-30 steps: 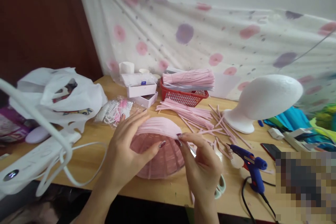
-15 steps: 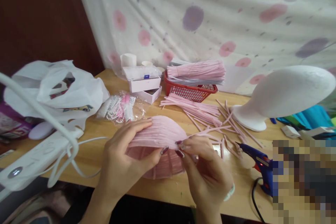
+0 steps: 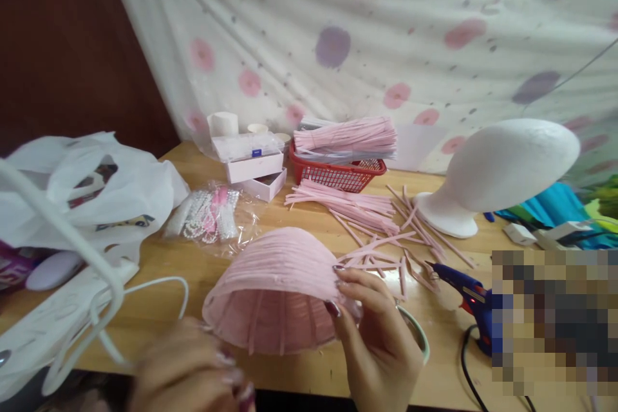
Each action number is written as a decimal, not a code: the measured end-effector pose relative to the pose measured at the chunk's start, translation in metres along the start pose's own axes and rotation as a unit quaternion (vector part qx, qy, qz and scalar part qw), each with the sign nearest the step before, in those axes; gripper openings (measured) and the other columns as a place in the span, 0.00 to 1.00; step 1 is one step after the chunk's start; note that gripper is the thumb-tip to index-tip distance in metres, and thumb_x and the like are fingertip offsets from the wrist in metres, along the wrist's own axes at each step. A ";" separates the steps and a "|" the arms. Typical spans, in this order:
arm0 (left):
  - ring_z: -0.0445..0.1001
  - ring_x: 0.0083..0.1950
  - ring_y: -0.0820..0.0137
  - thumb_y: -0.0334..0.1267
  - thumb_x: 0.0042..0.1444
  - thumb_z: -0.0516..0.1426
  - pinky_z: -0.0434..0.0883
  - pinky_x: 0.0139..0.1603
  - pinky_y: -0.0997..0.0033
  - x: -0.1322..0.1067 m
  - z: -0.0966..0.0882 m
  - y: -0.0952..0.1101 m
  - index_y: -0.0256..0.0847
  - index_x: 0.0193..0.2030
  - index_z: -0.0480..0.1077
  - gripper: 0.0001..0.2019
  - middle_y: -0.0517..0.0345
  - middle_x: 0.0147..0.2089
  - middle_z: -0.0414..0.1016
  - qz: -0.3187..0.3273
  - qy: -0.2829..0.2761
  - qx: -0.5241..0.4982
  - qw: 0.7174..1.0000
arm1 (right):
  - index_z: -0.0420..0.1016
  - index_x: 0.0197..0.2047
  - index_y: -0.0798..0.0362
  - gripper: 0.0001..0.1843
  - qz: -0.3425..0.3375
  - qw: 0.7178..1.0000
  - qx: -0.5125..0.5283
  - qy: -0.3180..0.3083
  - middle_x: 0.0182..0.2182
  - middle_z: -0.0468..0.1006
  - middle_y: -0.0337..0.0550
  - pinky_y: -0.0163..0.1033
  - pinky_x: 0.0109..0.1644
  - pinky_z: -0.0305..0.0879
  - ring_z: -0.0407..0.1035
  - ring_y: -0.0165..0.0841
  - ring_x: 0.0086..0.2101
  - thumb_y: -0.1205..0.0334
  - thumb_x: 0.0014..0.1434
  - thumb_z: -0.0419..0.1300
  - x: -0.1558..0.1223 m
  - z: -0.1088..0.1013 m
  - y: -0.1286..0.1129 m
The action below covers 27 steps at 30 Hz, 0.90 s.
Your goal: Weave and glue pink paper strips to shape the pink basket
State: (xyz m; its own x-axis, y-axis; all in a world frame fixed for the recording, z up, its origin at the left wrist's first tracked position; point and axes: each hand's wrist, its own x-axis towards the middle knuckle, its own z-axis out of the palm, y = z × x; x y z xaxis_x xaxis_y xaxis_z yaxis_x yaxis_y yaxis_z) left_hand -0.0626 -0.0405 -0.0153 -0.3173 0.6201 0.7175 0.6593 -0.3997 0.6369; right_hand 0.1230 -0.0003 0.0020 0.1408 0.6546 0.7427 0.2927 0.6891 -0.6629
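Note:
A pink dome-shaped cap (image 3: 284,264), built of fuzzy strips laid side by side, tilts on the table with its hollow, ribbed inside toward me. My right hand (image 3: 381,328) pinches its right rim between thumb and fingers. Apart from the cap, my left hand (image 3: 193,367) is low at the front, smeared by motion; whether it holds anything is unclear. Loose pink pipe cleaners (image 3: 371,257) lie behind the right hand. A blue glue gun (image 3: 463,290) with a small red light lies to the right, nozzle pointing left.
A white foam head (image 3: 512,167) stands back right. The red basket (image 3: 338,174) carries bundled pipe cleaners. Nearby are white boxes (image 3: 255,167) and a bag of beads (image 3: 207,215). Left stand a plastic bag (image 3: 140,187) and a white lamp arm (image 3: 62,219). A black cord (image 3: 466,360) trails down.
My left hand has let go of the cap and moved down and left. My right hand still grips the rim. The whole view has shifted slightly.

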 end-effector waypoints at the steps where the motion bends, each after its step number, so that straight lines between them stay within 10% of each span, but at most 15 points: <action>1: 0.82 0.36 0.61 0.49 0.62 0.61 0.83 0.35 0.59 -0.010 0.003 0.002 0.50 0.38 0.74 0.08 0.59 0.34 0.79 0.009 -0.011 -0.013 1.000 | 0.80 0.46 0.49 0.13 0.003 1.000 0.001 0.005 0.44 0.82 0.44 0.37 0.50 0.76 0.78 0.34 0.46 0.75 0.62 0.66 0.001 0.001 -0.001; 8: 0.85 0.48 0.55 0.45 0.67 0.59 0.87 0.39 0.60 -0.043 0.029 0.028 0.53 0.66 0.70 0.21 0.50 0.47 0.85 -0.143 -0.112 -0.103 0.978 | 0.81 0.52 0.46 0.18 -0.001 1.000 -0.025 -0.017 0.49 0.81 0.48 0.43 0.48 0.79 0.79 0.41 0.49 0.76 0.63 0.62 -0.015 0.010 -0.024; 21: 0.77 0.26 0.71 0.51 0.67 0.59 0.76 0.24 0.78 0.016 0.009 0.036 0.43 0.38 0.76 0.14 0.62 0.28 0.78 -0.243 -0.105 -0.173 0.949 | 0.78 0.58 0.50 0.24 -0.003 0.993 0.080 -0.092 0.55 0.82 0.48 0.42 0.59 0.79 0.79 0.37 0.54 0.78 0.62 0.57 -0.016 0.021 -0.052; 27: 0.67 0.20 0.75 0.44 0.69 0.56 0.64 0.20 0.78 0.040 0.009 0.026 0.45 0.33 0.71 0.12 0.68 0.21 0.69 -0.082 -0.108 -0.086 0.987 | 0.81 0.48 0.50 0.15 0.051 0.981 0.151 -0.108 0.53 0.82 0.47 0.44 0.60 0.77 0.78 0.37 0.54 0.74 0.65 0.57 -0.007 0.028 -0.047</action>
State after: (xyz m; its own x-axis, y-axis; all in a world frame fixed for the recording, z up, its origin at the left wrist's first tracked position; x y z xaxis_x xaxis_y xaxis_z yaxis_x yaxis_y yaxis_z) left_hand -0.0519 -0.0198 0.0268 -0.2451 0.8083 0.5353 0.4803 -0.3784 0.7913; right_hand 0.0818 -0.0292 0.0254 -0.0581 0.7528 0.6557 -0.0115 0.6563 -0.7544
